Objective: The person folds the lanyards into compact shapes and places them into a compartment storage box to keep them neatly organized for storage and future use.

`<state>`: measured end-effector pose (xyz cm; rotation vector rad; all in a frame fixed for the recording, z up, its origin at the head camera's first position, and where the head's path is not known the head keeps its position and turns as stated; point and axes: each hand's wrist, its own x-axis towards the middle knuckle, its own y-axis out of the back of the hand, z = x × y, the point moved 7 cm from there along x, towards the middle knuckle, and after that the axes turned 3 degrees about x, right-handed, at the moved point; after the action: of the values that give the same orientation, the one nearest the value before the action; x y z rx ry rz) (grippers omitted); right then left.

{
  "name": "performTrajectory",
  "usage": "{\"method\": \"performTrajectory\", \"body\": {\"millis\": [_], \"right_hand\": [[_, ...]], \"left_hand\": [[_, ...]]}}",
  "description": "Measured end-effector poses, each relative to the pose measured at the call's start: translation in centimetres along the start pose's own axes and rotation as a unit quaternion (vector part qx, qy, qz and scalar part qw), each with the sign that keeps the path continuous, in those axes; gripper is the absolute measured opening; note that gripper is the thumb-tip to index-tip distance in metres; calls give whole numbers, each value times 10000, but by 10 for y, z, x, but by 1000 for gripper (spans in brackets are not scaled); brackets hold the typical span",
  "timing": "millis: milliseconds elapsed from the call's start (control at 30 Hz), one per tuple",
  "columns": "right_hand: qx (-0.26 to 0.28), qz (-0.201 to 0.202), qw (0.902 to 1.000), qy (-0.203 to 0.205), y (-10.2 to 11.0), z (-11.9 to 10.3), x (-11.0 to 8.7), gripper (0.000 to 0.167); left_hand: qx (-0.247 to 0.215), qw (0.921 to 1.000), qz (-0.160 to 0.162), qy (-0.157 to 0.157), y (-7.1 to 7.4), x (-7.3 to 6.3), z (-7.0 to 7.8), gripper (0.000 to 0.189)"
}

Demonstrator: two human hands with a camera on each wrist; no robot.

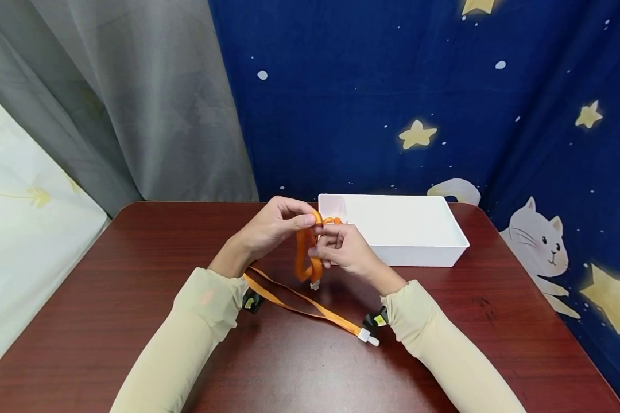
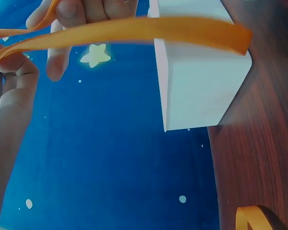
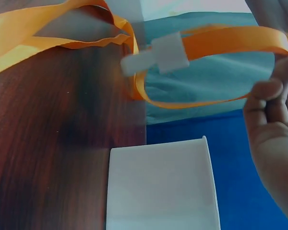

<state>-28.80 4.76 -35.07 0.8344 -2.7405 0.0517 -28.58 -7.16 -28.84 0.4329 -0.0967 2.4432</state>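
An orange lanyard [image 1: 301, 255] hangs in loops between the two hands above the table. Its white plastic clip [image 3: 169, 53] dangles at the bottom, seen large in the right wrist view. My left hand [image 1: 276, 225] pinches the top of the strap between thumb and fingers. Close beside it, my right hand [image 1: 347, 248] has its fingers curled and pinches the strap. A second length of orange strap [image 1: 289, 304] lies on the table beneath the wrists, ending in a white clip [image 1: 368, 336]. Its other end is hidden behind the left wrist, so I cannot tell whether the two are joined.
A white open box [image 1: 418, 256] stands behind the right hand at the table's far side. Some orange strap [image 1: 333, 220] shows by its left end. The reddish-brown table [image 1: 134, 321] reaches back to grey and blue curtains.
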Motion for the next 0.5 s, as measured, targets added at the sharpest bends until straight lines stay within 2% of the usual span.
{"method": "performTrajectory", "body": {"millis": [167, 333, 500], "right_hand": [[3, -375, 9993, 35, -5, -1, 2, 18], [-119, -537, 9983, 181, -10, -3, 0, 6], [-176, -684, 9974, 123, -16, -1, -3, 9]], "left_hand": [[10, 9999, -110, 25, -1, -2, 2, 10], [110, 9999, -129, -12, 0, -3, 5, 17], [215, 9998, -56, 13, 3, -3, 2, 12]]}}
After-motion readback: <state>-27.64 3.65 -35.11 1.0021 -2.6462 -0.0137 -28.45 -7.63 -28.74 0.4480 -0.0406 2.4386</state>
